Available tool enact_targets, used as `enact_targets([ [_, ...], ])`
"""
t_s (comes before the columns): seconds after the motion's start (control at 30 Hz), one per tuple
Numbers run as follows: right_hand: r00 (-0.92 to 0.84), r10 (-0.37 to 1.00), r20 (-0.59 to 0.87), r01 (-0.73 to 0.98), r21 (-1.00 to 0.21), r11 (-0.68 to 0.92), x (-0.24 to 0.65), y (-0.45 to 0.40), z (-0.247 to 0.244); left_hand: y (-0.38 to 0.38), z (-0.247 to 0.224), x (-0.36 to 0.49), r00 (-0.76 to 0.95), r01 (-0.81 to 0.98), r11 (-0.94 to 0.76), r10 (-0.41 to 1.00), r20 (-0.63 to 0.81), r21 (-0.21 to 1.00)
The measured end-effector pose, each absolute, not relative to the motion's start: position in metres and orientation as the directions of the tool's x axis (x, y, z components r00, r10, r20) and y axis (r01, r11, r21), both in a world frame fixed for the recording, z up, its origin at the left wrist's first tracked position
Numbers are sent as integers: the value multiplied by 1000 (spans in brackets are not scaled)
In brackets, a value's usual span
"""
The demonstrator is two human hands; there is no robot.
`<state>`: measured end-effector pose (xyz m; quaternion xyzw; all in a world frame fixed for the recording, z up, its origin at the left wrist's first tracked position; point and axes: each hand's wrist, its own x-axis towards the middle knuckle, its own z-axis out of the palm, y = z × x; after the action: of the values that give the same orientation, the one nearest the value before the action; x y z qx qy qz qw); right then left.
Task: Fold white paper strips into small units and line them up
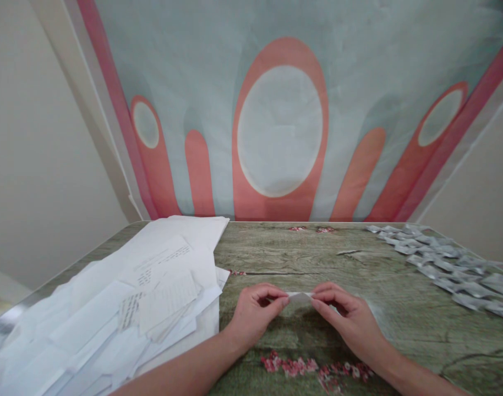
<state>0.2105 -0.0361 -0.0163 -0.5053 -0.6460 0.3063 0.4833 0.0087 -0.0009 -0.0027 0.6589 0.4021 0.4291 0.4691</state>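
Note:
A small piece of white paper [300,297] is stretched between my two hands, just above the table. My left hand [260,308] pinches its left end between thumb and fingers. On the other side, my right hand [346,313] grips the right end the same way. The paper looks folded, with a slight peak in its middle; its ends are hidden under my fingertips.
A spread of white paper sheets and scraps [164,264], some printed, covers the table's left side. Several folded paper pieces [445,264] lie in rows at the right. The wood-patterned table [272,247] meets a patterned backdrop [280,209] behind.

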Motion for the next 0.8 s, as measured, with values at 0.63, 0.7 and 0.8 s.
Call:
enact_targets([
  [0.63,-170,857,487,479,-719,504,210,-42,-16,-7,2,7,459,269,-515,812,362,814],
  [0.7,-168,860,483,473,-726,500,209,-42,-16,-7,2,7,453,263,-514,813,366,816],
  [0.8,-159,868,471,465,-740,487,208,-43,-15,-7,2,7,447,252,-510,815,368,823],
])
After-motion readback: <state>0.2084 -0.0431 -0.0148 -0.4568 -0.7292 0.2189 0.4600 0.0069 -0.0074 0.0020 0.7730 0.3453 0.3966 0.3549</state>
